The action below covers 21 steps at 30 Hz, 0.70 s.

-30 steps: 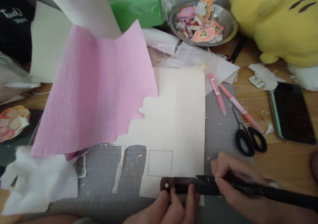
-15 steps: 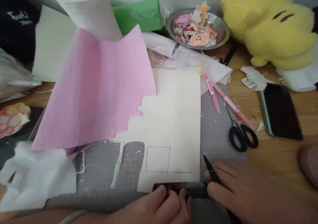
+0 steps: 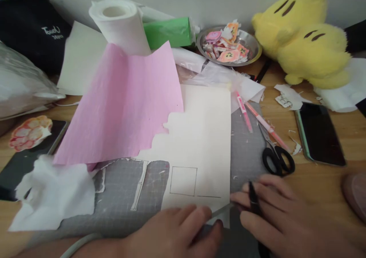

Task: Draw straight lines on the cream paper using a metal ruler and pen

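Note:
A sheet of white paper (image 3: 208, 143) lies on a grey cutting mat (image 3: 114, 193), with a drawn square and a single line beside it. My left hand (image 3: 183, 229) is closed on a ruler (image 3: 221, 211) over the paper's lower edge. The ruler is tilted, with its narrow edge showing, and my left fingers hide much of it. My right hand (image 3: 277, 212) holds a black pen (image 3: 254, 200) upright between its fingers. Its fingertips also reach the ruler's right end. Motion blurs both hands slightly.
Pink paper (image 3: 137, 94) covers the sheet's left part. Black-handled scissors (image 3: 276, 157), a pink marker (image 3: 244, 111) and a phone (image 3: 320, 134) lie to the right. Behind stand a metal bowl (image 3: 257, 52) of cutouts, a paper roll (image 3: 126, 29) and yellow plush toys (image 3: 314, 55).
The ruler, flat along the paper's bottom edge before, is now lifted and tilted between my hands. The pen has turned more upright in my right hand. The camera view has shifted slightly.

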Tool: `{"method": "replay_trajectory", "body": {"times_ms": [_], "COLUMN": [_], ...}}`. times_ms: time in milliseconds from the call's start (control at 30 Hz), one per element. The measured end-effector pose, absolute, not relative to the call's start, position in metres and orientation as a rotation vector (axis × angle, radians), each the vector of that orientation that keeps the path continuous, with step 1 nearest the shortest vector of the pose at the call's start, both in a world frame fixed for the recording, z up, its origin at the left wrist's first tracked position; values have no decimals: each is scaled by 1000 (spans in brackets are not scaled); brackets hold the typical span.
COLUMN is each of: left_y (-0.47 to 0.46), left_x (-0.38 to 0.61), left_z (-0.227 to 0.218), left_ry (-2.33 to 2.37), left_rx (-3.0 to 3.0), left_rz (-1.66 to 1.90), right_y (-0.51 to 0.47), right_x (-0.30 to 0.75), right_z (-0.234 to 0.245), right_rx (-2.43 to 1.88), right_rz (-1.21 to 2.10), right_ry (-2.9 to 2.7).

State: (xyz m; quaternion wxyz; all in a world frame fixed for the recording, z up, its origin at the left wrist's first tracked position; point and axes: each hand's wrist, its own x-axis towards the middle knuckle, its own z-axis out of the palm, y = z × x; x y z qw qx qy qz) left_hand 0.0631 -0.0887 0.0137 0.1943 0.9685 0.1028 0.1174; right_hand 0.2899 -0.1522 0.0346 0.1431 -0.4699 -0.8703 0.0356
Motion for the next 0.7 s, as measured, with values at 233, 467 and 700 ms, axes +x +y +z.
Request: {"method": "replay_trajectory", "body": {"times_ms": [233, 467, 700], "left_y": [-76, -76, -65], "left_x": [53, 55, 49], "left_z": [8, 5, 5], "left_ry": [846, 725, 807], "left_rx": [2114, 2066, 1860], "left_rz": [597, 331, 331], "right_y": [-141, -143, -141], "right_x": [290, 276, 277], "right_z": [25, -8, -11], "right_rx": [-1473, -1405, -1407], "right_rz": [108, 565, 650], "right_ry": [-2195, -2149, -2113]}}
